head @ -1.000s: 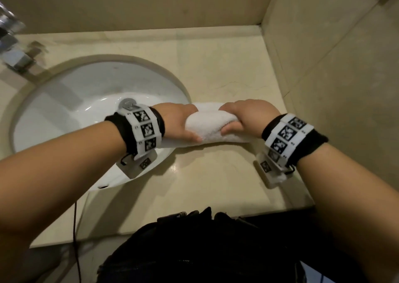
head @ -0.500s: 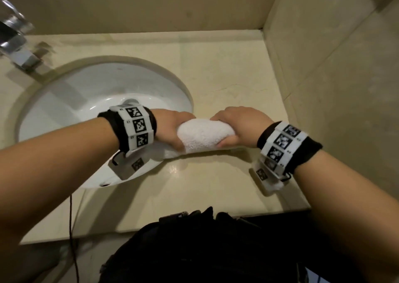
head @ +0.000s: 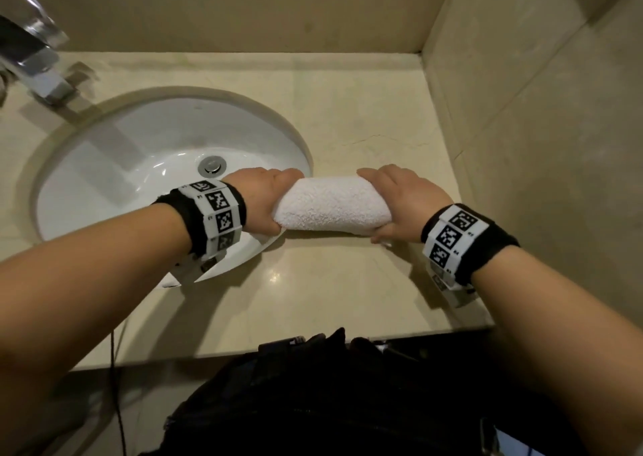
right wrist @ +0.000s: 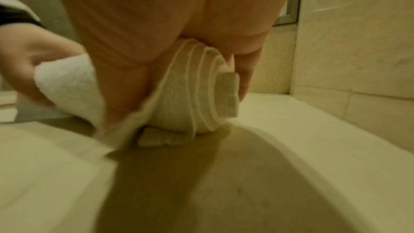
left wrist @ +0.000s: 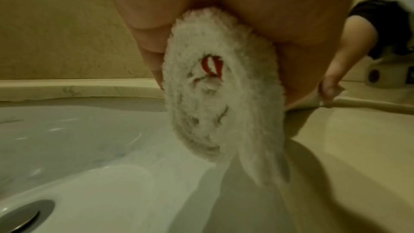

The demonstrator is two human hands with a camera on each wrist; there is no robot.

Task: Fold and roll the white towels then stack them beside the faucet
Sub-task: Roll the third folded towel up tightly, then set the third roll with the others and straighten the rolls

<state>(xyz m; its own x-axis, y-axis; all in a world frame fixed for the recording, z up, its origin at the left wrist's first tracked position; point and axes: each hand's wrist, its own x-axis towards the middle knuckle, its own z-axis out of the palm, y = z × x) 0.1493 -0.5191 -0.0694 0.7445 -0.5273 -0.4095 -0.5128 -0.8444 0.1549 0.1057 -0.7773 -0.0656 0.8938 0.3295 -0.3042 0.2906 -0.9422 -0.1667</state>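
A white towel [head: 332,206] lies rolled into a thick cylinder on the beige counter, just right of the sink. My left hand [head: 268,200] grips its left end, which hangs over the basin edge. My right hand [head: 400,201] grips the right end. In the left wrist view the spiral end of the towel [left wrist: 220,95] shows a small red tag, with my left hand [left wrist: 224,15] curled over it. In the right wrist view the layered end of the towel [right wrist: 201,93] sits on the counter under my right hand [right wrist: 170,29]. The chrome faucet [head: 33,62] stands at the far left.
A white oval sink [head: 104,184] with a metal drain [head: 212,165] fills the left of the counter [head: 348,107]. Tiled walls close the back and right side. A dark bag [head: 313,403] sits below the counter's front edge.
Both hands have slid outward along the roll toward its ends, so more of the towel's middle shows. The roll stays at the same spot on the counter.
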